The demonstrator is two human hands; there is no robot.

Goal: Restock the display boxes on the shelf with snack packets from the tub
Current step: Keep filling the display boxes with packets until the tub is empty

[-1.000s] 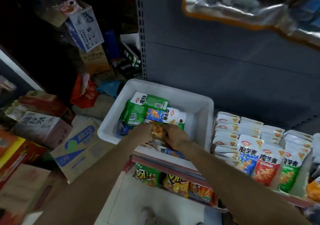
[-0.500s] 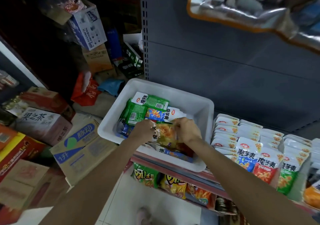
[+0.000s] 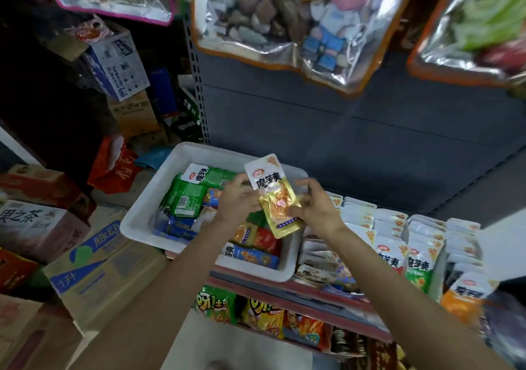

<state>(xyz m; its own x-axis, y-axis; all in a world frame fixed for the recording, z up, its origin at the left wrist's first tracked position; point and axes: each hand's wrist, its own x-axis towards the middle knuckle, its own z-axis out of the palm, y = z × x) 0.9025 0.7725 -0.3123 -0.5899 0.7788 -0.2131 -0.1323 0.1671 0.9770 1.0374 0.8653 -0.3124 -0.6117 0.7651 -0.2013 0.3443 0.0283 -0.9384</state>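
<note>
gold packet (image 3: 277, 198) lifted from tub (image 3: 142, 216), both hands (image 3: 237, 198) gripping, tub part-full

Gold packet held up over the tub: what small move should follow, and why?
Probably carry the gold packet rightward to the display boxes and slot it into a matching row. Both the left hand and right hand hold it, lifted above the white tub, and the boxes stand just right of the tub.
</note>
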